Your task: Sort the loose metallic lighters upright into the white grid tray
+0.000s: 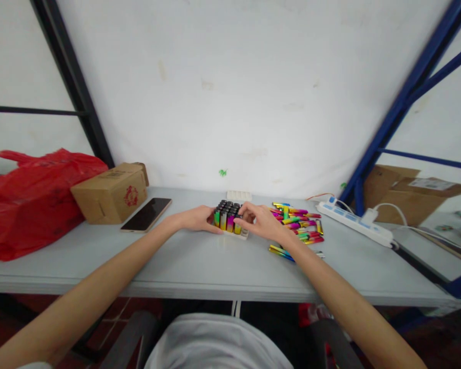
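Observation:
Upright lighters (223,220) with black tops and shiny multicoloured bodies stand packed in a white tray (243,236) in the middle of the table. My left hand (200,219) clasps the left side of this block, thumb low at the front and fingers round the back. At the right side, my right hand (259,220) pinches a lighter (238,221) by its top end, partly hidden by the fingers. Loose lighters (292,220) lie in a heap just right of my right hand, and several more (280,252) lie nearer the front, partly behind my forearm.
Behind the block, a second white tray (238,196) sits against the wall. Left of my hands are a phone (146,215), a cardboard box (113,192) and a red plastic bag (34,200). A power strip (355,223) with cables and cardboard (403,197) stand at the right.

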The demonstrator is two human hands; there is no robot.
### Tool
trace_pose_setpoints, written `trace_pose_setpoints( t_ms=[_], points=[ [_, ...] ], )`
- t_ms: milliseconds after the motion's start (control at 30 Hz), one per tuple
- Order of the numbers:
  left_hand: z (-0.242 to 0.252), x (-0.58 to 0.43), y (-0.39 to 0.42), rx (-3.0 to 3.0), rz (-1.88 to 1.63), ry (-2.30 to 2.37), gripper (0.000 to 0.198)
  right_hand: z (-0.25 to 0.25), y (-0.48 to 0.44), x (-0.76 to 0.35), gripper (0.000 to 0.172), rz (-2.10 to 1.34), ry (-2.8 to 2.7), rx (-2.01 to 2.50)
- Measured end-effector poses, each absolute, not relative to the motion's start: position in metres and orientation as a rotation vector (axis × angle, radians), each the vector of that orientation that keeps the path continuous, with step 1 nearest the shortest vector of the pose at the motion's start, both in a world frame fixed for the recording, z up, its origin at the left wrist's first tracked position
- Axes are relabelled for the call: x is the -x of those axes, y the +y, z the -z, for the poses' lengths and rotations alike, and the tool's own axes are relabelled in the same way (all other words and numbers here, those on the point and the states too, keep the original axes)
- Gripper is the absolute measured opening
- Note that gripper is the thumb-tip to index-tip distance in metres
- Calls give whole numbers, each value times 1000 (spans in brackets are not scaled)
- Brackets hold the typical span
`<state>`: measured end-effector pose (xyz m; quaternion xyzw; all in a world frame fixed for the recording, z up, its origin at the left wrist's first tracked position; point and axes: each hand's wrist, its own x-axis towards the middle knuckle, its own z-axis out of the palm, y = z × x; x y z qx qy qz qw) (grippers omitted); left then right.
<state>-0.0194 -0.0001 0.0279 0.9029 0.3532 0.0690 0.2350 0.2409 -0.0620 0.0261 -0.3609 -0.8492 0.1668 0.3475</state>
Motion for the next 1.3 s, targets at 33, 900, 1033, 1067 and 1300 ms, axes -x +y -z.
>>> trace_pose_setpoints(
  t_ms=[33,900,1033,1067,1300],
  points=[
    [-27,20,0,-2479,-188,977,57,-26,-63,-241,21,-448,-2201,942],
    [-25,22,3,-2444,-223,921,57,-15,-26,-327,33,184,-1965,2293],
    [-26,22,2,-2465,-206,951,57,-13,-16,-332,36,96,-2116,2216],
    [-26,22,2,-2460,-210,948,57,-12,-13,-332,39,98,-2130,2184],
    [-28,21,1,-2443,-190,938,55,-11,-9,-328,51,73,-2045,2061]
  ],
)
